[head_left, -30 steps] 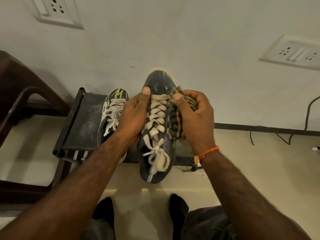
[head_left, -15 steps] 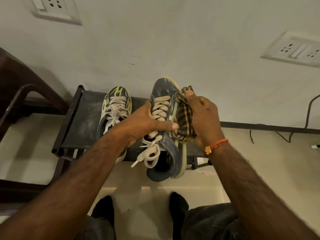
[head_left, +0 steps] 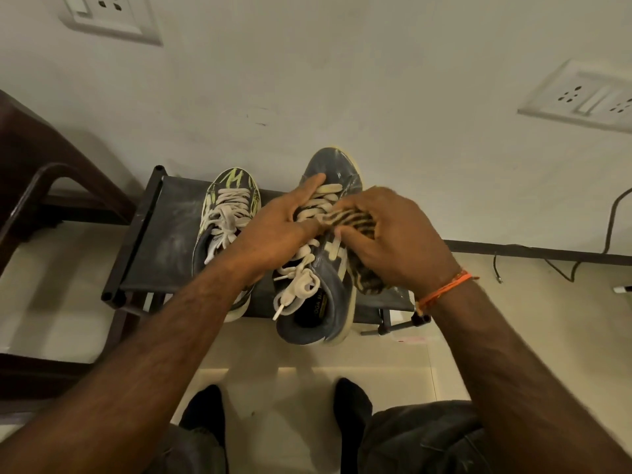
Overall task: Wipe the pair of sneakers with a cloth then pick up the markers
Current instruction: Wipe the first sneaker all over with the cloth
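Note:
My left hand [head_left: 277, 230] grips a grey sneaker [head_left: 325, 295] with cream laces across its lace area, holding it above the black rack. The shoe's toe points at the wall. My right hand [head_left: 396, 244] holds a striped brown cloth [head_left: 355, 220] and presses it against the shoe's right side and laces. The second sneaker [head_left: 225, 213], dark with neon-green marks, lies on the rack [head_left: 160, 248] to the left, partly behind my left forearm. No markers are in view.
A dark brown chair [head_left: 44, 186] stands at the left beside the rack. The white wall carries two socket plates [head_left: 109, 15]. A black cable [head_left: 608, 234] hangs at the right above the floor. My feet in black socks [head_left: 352, 398] are below.
The grey sneaker has rolled back so its opening faces up. My right hand slid the cloth from the shoe's outer side up over the laces. My left thumb shifted toward the toe.

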